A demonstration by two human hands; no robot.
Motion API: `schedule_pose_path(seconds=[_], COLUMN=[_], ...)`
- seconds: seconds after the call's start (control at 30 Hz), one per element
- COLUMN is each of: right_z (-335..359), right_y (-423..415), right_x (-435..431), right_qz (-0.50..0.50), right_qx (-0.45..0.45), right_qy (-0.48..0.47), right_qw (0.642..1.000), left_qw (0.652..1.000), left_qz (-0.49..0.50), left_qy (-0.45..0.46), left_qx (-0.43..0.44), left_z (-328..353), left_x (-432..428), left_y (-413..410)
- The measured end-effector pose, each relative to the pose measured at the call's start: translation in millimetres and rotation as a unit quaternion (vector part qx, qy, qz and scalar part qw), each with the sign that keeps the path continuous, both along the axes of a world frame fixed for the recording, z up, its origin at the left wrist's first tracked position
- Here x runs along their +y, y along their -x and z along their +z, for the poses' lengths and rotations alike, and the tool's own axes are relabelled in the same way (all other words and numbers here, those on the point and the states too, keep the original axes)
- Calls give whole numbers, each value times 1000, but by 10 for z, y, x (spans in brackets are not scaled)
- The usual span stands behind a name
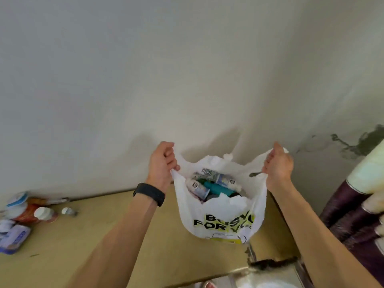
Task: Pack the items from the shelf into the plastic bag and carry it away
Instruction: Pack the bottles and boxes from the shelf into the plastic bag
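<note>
Several items already lie inside the plastic bag [220, 217]: a teal bottle [218, 189] between two white bottles [197, 188] with pale labels, and a patterned packet [207, 173] on the far side. The bag hangs open at the right end of the shelf [145, 235], close to the wall [187, 69]; whether its bottom rests on the shelf or hangs just clear of it cannot be told.

Both hands are well apart and each is clamped on a handle: the left hand [163, 161] has its fingers curled round the left loop, and the right hand [278, 165] is closed round the right loop, so the mouth is stretched wide between them.

By my reading, packing is done or nearly so, and the step in hand is gathering the bag to lift it. The next move calls for bringing the two handles together, probably into one hand, and raising the load evenly so the bottles do not tip out.

Black capitals on a yellow-green band run across the near face of the bag. The lower line begins "FOR"; the upper one starts with "B" and looks like "BUSY", but creases cut off the ends of both. The bottle labels are too small to read.

At the far left of the shelf sits a cluster of other goods [25, 215], including a white-capped bottle [44, 214] and a blue tin [14, 238], their print blurred. A dark wristband [149, 193] circles the left wrist.
</note>
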State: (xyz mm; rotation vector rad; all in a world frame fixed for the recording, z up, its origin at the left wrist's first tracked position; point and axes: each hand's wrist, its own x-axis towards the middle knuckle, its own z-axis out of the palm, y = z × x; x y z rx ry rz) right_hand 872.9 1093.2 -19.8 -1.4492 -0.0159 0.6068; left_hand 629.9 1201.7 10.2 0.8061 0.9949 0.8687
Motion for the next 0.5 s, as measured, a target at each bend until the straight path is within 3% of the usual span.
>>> schedule_pose_path(seconds=[0.1,0.2,0.37,0.5], right_z=[459,496,123,-145], right_y=[-127,-29,208,242], right_x=[114,75,-222,-401], right_qz=[34,108,205,253], right_qx=[-36,-84,-110,-143], right_qy=[-33,7,137,192], right_qw=[998,991,963,937], left_qw=[999,998,987,957], left_qz=[5,-16,-44,-68], left_qy=[-42,-51,-71,-118], left_qx=[-20,15,139,257], left_z=[360,403,43,-131], left_x=[81,23,-156,-217], left_y=[-61,-51,213,438])
